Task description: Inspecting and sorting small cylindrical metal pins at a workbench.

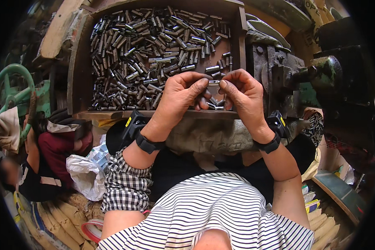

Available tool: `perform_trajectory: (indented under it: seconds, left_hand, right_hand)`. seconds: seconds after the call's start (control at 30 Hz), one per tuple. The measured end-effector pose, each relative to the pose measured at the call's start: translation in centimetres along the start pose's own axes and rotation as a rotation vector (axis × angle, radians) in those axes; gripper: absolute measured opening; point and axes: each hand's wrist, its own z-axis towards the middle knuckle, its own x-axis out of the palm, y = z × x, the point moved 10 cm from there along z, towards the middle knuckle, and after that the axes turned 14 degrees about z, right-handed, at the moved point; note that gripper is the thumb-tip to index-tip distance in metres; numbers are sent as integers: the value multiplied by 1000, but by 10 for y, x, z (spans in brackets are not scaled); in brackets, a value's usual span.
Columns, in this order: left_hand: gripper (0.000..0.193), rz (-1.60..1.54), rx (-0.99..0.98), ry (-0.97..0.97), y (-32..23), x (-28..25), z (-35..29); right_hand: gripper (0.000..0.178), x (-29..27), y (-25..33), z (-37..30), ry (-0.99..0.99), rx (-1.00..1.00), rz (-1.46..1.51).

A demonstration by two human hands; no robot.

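Note:
Both of my hands meet over the right front part of a shallow wooden tray (80,66). Between them is a small shiny metal tube (213,82), lying roughly level. My left hand (185,89) pinches its left end with thumb and forefinger, the other fingers curled below. On the right end, my right hand (245,89) pinches in the same way. Fingertips on both hands are dark with grime. A heap of similar short metal tubes (141,54) fills most of the tray, and a few lie just under my fingers.
A dark, greasy machine (287,75) stands close at the tray's right. At the far left is a green handwheel (14,89), with another person's arm (32,152) near it. A white plastic bag (85,173) lies left of my legs. A basket of metal pieces (314,125) sits at right.

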Motion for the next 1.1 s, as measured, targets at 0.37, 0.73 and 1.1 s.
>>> perform_trajectory:
  seconds: [0.37,0.73,1.1]
  left_hand:
    - [21,-22,-22,-160,-1,-26,1]
    - [22,-155,-13,-42,-1,-19,10]
    - [22,-71,-49,9,-2,-15,3]
  right_hand:
    - [6,-39,35,2,-74,-45,440]
    - [18,41,25,28,195,-33,-328]
    - [12,22,-24,32,220,269,164]
